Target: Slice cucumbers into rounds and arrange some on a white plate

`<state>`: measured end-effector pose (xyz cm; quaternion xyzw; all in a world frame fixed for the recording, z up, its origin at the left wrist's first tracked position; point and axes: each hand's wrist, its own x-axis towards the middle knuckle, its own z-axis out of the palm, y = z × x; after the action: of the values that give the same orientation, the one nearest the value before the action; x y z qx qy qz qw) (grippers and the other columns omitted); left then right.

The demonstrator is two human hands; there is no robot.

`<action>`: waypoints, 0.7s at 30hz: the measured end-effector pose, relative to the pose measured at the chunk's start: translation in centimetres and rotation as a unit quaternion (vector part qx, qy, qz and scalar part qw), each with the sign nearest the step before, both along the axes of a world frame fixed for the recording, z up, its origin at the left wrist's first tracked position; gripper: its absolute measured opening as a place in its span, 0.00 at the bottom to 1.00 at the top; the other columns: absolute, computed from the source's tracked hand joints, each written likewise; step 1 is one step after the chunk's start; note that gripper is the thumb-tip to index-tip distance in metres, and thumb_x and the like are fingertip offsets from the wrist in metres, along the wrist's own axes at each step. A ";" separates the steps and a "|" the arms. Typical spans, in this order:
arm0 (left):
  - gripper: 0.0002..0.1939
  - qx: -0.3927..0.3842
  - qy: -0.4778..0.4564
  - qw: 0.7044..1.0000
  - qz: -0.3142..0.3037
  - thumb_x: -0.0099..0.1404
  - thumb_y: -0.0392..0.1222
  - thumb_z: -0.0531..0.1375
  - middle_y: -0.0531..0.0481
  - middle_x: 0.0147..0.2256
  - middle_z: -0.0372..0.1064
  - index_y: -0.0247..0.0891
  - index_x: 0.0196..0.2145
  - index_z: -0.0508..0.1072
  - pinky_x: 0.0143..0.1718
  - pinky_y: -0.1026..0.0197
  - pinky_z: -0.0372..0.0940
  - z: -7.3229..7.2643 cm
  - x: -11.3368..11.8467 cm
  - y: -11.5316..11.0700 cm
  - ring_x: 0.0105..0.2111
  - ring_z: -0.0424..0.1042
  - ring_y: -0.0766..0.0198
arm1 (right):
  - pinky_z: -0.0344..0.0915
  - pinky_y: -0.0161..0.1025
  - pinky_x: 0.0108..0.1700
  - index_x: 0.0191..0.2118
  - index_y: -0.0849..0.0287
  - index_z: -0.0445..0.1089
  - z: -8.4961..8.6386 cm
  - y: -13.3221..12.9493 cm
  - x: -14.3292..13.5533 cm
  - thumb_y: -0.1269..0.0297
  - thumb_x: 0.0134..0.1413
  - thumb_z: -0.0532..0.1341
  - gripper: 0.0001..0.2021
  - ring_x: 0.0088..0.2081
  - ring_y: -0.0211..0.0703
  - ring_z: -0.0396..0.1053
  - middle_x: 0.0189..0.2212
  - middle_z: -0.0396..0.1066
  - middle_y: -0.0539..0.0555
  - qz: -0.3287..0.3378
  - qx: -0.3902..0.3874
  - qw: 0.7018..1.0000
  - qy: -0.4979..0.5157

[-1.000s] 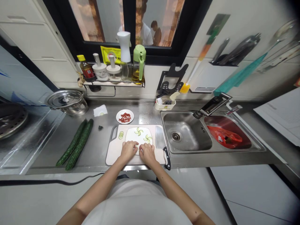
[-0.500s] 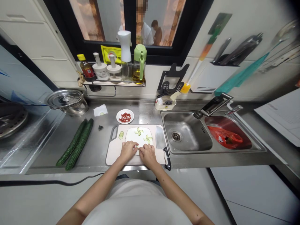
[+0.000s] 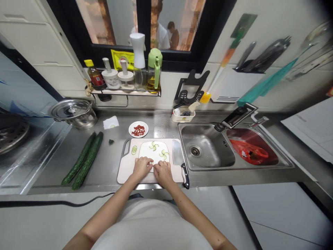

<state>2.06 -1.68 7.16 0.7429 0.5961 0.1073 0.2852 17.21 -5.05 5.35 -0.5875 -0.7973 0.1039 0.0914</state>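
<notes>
Cucumber slices (image 3: 134,150) pale, thin, green-rimmed

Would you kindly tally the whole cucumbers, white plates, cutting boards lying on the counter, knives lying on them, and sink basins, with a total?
Whole cucumbers: 2
White plates: 2
Cutting board: 1
Knife: 1
Sink basins: 2
Total: 8

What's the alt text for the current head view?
Two bare hands, left and right, work over a white plate with cucumber-slice pinwheels on a cutting board; a cleaver lies at right, two whole cucumbers at left.
</notes>
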 end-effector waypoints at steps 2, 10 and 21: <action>0.13 0.008 -0.004 1.000 0.002 0.60 0.39 0.57 0.49 0.36 0.73 0.43 0.43 0.76 0.46 0.56 0.54 -0.1 0.0 0.0 0.40 0.69 0.59 | 0.45 0.41 0.41 0.37 0.55 0.72 0.0 0.0 0.0 0.65 0.59 0.53 0.10 0.38 0.44 0.56 0.34 0.64 0.54 -0.001 0.002 1.000 0.001; 0.13 0.033 -0.014 0.999 0.017 0.61 0.38 0.56 0.48 0.35 0.72 0.42 0.43 0.75 0.45 0.56 0.53 -0.2 -0.4 -0.1 0.39 0.68 0.59 | 0.46 0.40 0.44 0.42 0.55 0.71 -0.1 0.2 0.7 0.66 0.58 0.55 0.10 0.39 0.43 0.58 0.36 0.67 0.53 -0.024 0.002 0.998 0.059; 0.14 0.116 0.050 0.988 -0.086 0.61 0.32 0.55 0.47 0.39 0.68 0.46 0.38 0.77 0.42 0.55 0.52 -1.0 -1.0 -1.5 0.41 0.63 0.58 | 0.46 0.40 0.41 0.38 0.55 0.73 0.1 0.0 0.6 0.67 0.60 0.54 0.10 0.38 0.43 0.56 0.34 0.64 0.53 -0.005 -0.007 1.000 0.013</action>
<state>1.06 -3.20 6.20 0.8236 0.5273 0.1133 0.1753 17.86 -5.07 5.44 -0.5911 -0.7921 0.1165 0.0984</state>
